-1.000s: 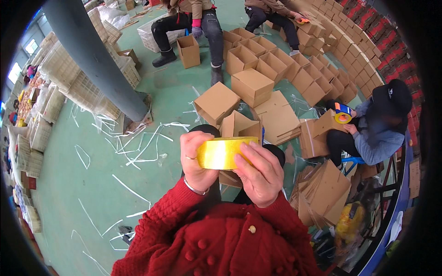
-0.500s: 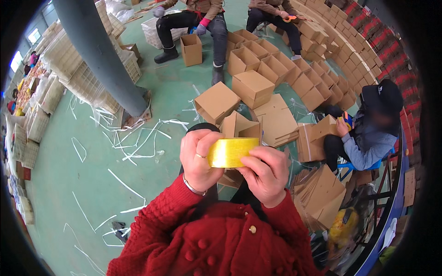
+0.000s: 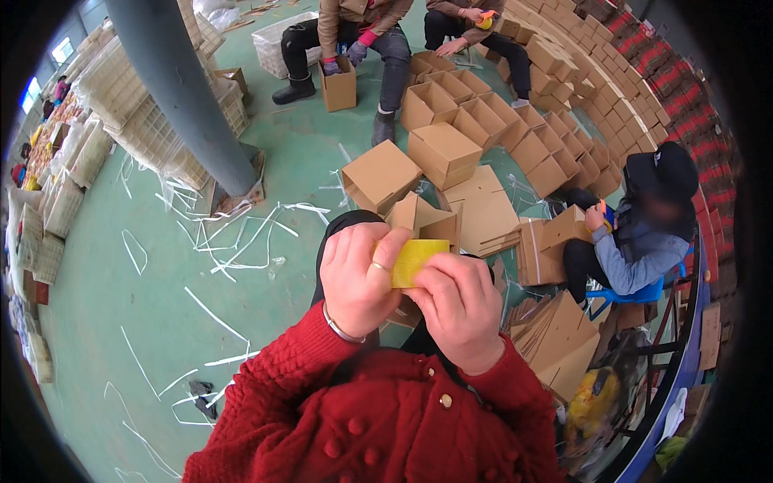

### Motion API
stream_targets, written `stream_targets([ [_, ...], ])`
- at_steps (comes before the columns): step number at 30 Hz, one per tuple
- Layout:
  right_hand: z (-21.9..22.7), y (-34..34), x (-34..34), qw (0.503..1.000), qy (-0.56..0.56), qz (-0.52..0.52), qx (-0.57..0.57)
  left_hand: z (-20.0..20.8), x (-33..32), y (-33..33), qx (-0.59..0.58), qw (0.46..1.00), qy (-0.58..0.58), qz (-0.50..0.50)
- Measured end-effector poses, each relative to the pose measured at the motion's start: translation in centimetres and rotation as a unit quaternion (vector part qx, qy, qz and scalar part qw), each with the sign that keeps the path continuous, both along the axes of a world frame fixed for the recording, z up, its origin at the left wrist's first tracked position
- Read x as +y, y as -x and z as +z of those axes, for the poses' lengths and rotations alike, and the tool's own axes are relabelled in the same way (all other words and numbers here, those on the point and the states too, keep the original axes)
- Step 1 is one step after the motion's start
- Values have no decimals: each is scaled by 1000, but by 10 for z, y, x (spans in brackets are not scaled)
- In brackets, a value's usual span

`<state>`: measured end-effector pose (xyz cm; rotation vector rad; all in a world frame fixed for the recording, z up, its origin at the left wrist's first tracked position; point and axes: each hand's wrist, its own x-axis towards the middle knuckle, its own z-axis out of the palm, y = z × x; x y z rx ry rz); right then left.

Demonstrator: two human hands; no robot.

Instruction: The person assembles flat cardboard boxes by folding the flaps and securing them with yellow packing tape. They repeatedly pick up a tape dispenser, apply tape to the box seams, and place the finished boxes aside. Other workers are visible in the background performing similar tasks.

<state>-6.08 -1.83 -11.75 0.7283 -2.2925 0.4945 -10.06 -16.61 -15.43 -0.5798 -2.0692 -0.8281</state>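
Note:
A roll of yellow packing tape [image 3: 417, 262] is held up in front of my lap, its wide face partly covered by my fingers. My left hand [image 3: 362, 278] wraps round its left side, a ring and a metal bracelet showing. From the right, my right hand [image 3: 460, 306] pinches the tape's lower right edge between thumb and fingers. Whether a loose tape end lies under those fingertips is hidden. Just beyond my hands, by my knees, stands a cardboard box [image 3: 423, 219] with raised flaps.
Cardboard boxes [image 3: 382, 175] and flat cardboard sheets [image 3: 564, 338] lie ahead and to the right. A person in a blue jacket [image 3: 636, 249] sits at right; two more people sit at the back. White strapping scraps [image 3: 216, 314] litter the green floor around a grey pillar [image 3: 181, 97].
The tape has turned in my hands and less of it shows, with my left hand shifted right over it. At the back, a gloved person's hands have come down to a box.

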Motion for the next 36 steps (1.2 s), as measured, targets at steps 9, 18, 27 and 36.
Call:
stream_targets([
  [9, -11, 0, 0, 999, 43, 4, 15, 2, -3, 1, 4, 1000, 5, 12],
  [18, -21, 0, 10, 984, 164, 64, -12, 0, -3, 0, 0, 998, -63, -7],
  [27, -1, -3, 35, 801, 359, 70, -474, -7, -6, 0, 86, 993, -69, -47],
  [36, 1, -1, 40, 757, 393, 113, -510, -8, -8, -4, 49, 993, -62, -83],
])
